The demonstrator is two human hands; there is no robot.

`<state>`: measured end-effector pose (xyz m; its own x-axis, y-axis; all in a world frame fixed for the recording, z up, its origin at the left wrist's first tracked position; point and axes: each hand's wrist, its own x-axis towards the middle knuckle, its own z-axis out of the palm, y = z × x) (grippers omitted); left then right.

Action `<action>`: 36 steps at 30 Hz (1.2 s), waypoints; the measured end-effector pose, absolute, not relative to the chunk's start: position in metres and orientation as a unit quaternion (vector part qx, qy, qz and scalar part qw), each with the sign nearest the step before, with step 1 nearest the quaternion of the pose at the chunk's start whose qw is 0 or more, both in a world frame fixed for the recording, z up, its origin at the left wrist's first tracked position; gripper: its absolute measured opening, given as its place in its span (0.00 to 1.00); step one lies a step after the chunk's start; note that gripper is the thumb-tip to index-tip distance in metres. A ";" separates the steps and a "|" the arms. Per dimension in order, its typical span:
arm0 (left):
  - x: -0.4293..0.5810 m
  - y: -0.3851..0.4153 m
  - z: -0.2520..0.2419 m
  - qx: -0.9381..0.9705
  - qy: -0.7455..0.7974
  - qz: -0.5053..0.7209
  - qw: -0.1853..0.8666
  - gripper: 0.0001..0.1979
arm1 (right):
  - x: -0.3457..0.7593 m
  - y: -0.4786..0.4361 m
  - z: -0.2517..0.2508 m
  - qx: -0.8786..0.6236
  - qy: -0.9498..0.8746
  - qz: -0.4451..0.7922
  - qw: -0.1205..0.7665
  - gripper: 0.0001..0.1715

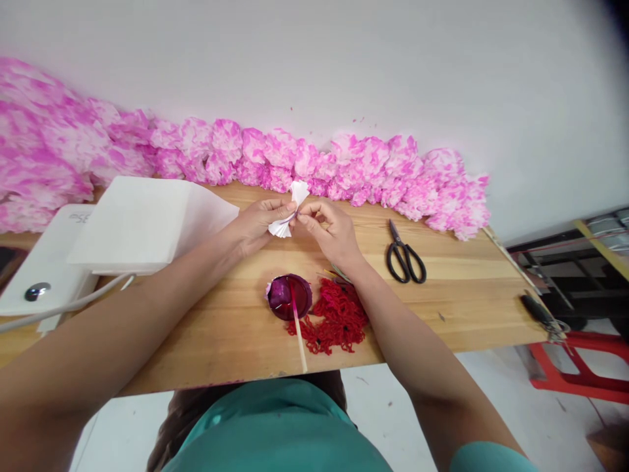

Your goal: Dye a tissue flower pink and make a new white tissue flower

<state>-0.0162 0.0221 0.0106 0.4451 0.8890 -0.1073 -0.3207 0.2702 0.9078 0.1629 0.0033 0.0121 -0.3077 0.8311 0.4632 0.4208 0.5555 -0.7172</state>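
Note:
Both hands meet above the wooden table near its far edge. My left hand pinches the middle of a pleated white paper piece that fans out above and below the grip. My right hand is closed on the same pinched middle, fingertips pressed to it, where a thin purple line shows. Nearer to me sit a small cup of dark pink dye with a wooden stick resting in it, and a heap of red threads under my right wrist.
A long row of pink-and-white paper flowers lines the wall. A stack of white paper lies on the left over a white device with a cable. Black scissors lie to the right. A red stool stands past the table's right end.

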 end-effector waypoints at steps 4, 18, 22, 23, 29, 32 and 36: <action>-0.016 0.023 0.009 0.430 0.321 0.423 0.730 0.18 | 0.164 0.005 0.012 -0.402 -0.777 0.237 0.423 0.15; -0.016 0.023 0.009 0.421 0.327 0.430 0.728 0.17 | 0.166 0.006 0.012 -0.403 -0.780 0.260 0.402 0.18; -0.016 0.024 0.008 0.418 0.327 0.432 0.729 0.16 | 0.166 0.006 0.013 -0.393 -0.800 0.205 0.404 0.16; -0.016 0.023 0.009 0.414 0.326 0.433 0.731 0.16 | 0.166 0.006 0.013 -0.386 -0.810 0.177 0.404 0.14; -0.015 0.023 0.011 0.399 0.310 0.432 0.747 0.14 | 0.167 0.010 0.011 -0.309 -0.861 0.007 0.403 0.06; -0.016 0.023 0.009 0.394 0.302 0.430 0.754 0.13 | 0.166 0.012 0.010 -0.280 -0.878 -0.021 0.388 0.07; -0.016 0.024 0.007 0.396 0.310 0.420 0.755 0.14 | 0.163 0.011 0.009 -0.280 -0.872 -0.022 0.401 0.07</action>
<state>-0.0163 0.0239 0.0069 0.4549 0.8802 -0.1351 -0.3893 0.3330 0.8588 0.1626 0.0106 0.0093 -0.5217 0.4701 0.7119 0.5060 0.8423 -0.1855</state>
